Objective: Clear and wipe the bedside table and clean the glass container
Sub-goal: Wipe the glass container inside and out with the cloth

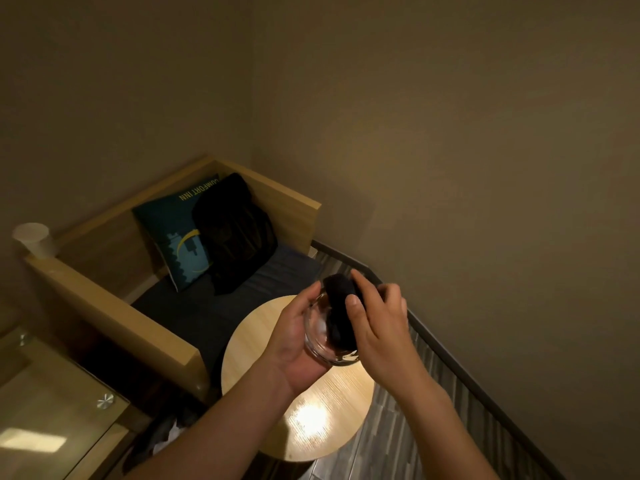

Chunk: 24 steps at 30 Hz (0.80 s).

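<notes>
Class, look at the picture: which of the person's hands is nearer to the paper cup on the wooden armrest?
Left. The left hand, cradling the glass container, sits on the side toward the paper cup. The right hand, pressing a dark cloth into it, is farther away.

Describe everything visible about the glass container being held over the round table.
The glass container is a clear, shallow, round dish with a thick rim, seemingly an ashtray. It is tilted on edge, opening toward the right hand, and held in the air above the round wooden table. The left hand cups its base and rim from behind. The right hand's fingers press a dark cloth into its bowl. Light glints on its lower rim.
</notes>
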Available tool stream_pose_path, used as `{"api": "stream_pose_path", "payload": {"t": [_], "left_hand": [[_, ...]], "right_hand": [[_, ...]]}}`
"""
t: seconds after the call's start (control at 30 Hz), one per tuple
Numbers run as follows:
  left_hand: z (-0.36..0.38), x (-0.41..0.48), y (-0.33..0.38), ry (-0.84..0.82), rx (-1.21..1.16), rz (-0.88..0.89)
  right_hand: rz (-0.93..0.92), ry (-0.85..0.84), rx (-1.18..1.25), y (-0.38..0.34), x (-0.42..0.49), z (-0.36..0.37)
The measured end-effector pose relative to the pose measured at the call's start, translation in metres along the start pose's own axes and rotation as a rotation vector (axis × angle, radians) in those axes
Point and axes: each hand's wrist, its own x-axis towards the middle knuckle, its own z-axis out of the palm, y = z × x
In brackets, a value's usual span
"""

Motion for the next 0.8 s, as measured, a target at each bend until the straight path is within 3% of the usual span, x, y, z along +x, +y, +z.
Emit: {"api": "stream_pose_path", "payload": {"t": [0.17,0.27,0.43,0.6,0.8], "left_hand": [[-0.001,0.001,0.000,-0.030,-0.007,-0.020],[-0.001,0.001,0.001,-0.013,-0.007,-0.019],[-0.001,0.002,0.005,-0.009,-0.022,-0.034],[-0.007,0.001,0.007,-0.013,-0.026,0.002],[-0.008,0.006,0.008,-0.001,0.016,0.104]], "right_hand": [[-0.309,-0.058,-0.012,-0.001,0.003,-0.020],[-0.339,-0.088,0.070,-0.004,0.005,-0.029],[-0.447,-0.154,-0.067,-0.003,0.016,-0.028],[-0.480,-0.161,-0.203,0.003,0.023,-0.023],[-0.278,0.103,-0.124,-0.005,0.013,0.001]]}}
